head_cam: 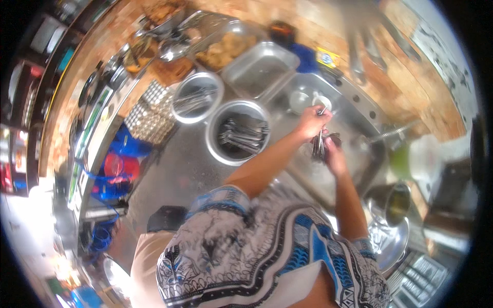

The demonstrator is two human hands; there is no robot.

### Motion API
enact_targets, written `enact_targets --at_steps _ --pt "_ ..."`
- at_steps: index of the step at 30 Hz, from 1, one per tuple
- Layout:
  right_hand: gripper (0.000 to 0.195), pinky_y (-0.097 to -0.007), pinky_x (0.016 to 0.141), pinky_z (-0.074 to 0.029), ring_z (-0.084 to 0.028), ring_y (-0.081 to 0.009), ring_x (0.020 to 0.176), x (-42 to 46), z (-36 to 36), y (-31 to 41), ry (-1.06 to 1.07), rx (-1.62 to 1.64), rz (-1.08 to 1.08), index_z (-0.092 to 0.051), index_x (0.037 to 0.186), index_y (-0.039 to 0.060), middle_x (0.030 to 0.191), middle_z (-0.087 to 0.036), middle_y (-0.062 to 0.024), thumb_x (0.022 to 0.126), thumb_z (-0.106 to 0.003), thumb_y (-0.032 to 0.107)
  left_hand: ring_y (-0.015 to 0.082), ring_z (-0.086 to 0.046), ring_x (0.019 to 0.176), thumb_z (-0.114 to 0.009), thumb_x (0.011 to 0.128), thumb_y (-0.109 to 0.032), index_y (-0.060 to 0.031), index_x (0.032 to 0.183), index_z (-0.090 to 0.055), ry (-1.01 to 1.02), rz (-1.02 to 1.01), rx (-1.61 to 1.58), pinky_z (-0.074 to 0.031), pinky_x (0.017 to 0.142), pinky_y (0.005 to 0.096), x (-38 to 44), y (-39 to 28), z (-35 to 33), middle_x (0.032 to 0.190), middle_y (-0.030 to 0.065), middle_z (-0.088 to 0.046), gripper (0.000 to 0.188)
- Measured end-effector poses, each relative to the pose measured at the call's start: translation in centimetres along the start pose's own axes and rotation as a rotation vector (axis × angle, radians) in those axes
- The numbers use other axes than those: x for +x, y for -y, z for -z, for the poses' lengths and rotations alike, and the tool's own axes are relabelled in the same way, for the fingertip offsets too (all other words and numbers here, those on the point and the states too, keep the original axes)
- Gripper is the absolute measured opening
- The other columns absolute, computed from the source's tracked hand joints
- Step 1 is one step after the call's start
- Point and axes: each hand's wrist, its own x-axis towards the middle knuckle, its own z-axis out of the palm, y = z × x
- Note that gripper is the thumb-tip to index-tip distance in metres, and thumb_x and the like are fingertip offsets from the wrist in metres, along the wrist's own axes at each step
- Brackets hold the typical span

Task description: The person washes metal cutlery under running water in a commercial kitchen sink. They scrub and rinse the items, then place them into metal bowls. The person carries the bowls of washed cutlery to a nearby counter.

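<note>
My left hand [314, 121] is closed around metal cutlery, with one handle sticking up past the fingers. Just below it, my right hand [334, 154] grips the same bundle of cutlery [319, 148], whose lower ends point down over the stainless steel sink [346, 161]. Blur hides which pieces are forks or spoons. A white cup [322, 101] stands in the sink just beyond my left hand, beside a pale bowl or cup [301, 101]. Left of my left forearm, a round metal pot [212, 144] holds many pieces of cutlery [242, 134].
Behind it, a second metal pot [178, 111] holds thin utensils. A rectangular steel pan [262, 69] sits at the sink's far left corner. A faucet [389, 134] juts in from the right. Stacked egg trays [152, 111] line the left, and a metal pot [379, 204] stands right.
</note>
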Motion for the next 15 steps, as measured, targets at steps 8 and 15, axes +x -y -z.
enact_targets --at_steps 8,15 --pt "0.027 -0.0274 0.056 -0.048 -0.057 -0.0116 0.062 -1.4 -6.0 4.8 0.05 -0.418 0.112 -0.062 0.1 0.0005 0.08 -0.058 -0.0005 0.076 -0.073 0.0 0.0171 -0.06 0.06 -0.065 0.089 -0.003 -0.0015 0.098 -0.06 -0.061 0.01 -0.411 -0.05 0.049 0.0323 -2.2 -1.7 2.0 0.08 0.007 -0.061 0.011" --pt "0.02 -0.0283 0.055 -0.047 -0.06 -0.0113 0.062 -0.3 -12.5 6.9 0.053 -0.714 0.3 -0.062 0.09 0.0002 0.078 -0.063 -0.0023 0.082 -0.073 0.014 0.0169 -0.061 0.063 -0.055 0.1 -0.019 0.0037 0.11 -0.061 0.105 0.101 -0.356 -0.05 0.052 0.0307 -6.1 -8.2 4.6 0.074 0.0078 -0.062 0.026"
